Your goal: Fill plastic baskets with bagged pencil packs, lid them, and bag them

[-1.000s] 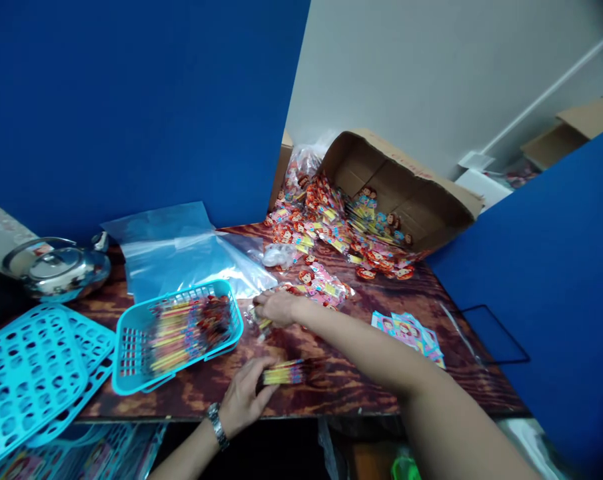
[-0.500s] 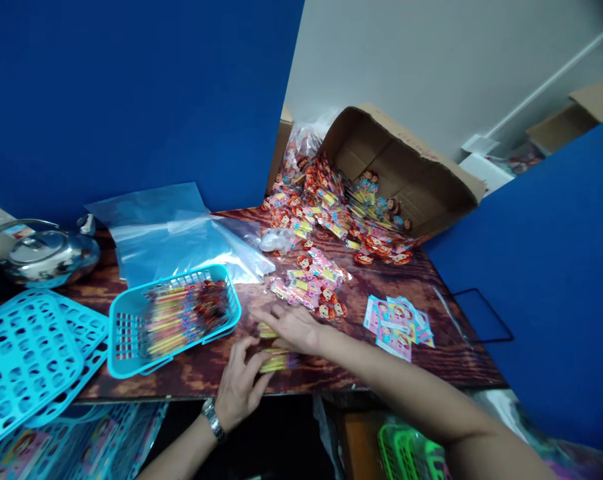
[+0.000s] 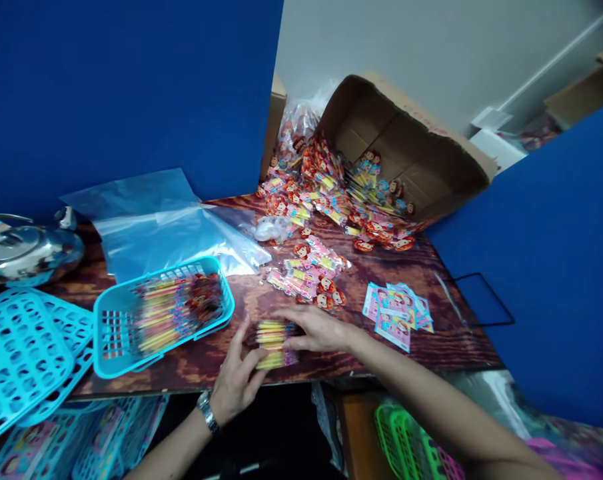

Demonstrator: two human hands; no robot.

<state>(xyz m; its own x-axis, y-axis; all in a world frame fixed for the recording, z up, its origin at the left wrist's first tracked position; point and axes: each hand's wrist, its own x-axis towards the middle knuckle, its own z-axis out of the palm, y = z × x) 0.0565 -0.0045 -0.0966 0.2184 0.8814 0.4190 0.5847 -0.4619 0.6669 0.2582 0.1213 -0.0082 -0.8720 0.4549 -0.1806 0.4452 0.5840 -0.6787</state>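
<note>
A small pile of packets with yellow sticks [image 3: 272, 338] lies on the dark wood-patterned table, between my hands. My left hand [image 3: 237, 380], with a metal watch at the wrist, is open at the pile's left side, fingers spread and a fingertip touching its lower left. My right hand [image 3: 321, 330] curves round the pile's right end, thumb in front and fingers behind. To the left, a light-blue basket [image 3: 104, 363] holds rows of similar packets. Beyond my right hand lie loose character packets [image 3: 308, 270] in clear wrap.
A tipped cardboard box [image 3: 431, 160] spills many packets at the back. Printed cards [image 3: 394, 317] lie to the right. Plastic sheets [image 3: 156, 230], a metal kettle [image 3: 31, 253] and blue perforated panels [image 3: 21, 353] are on the left. Green baskets [image 3: 398, 443] stand below the table's front edge.
My right hand has shifted right, from over the pile to its right end, uncovering more yellow sticks. My left hand has opened wider beside them. The view has shifted slightly.
</note>
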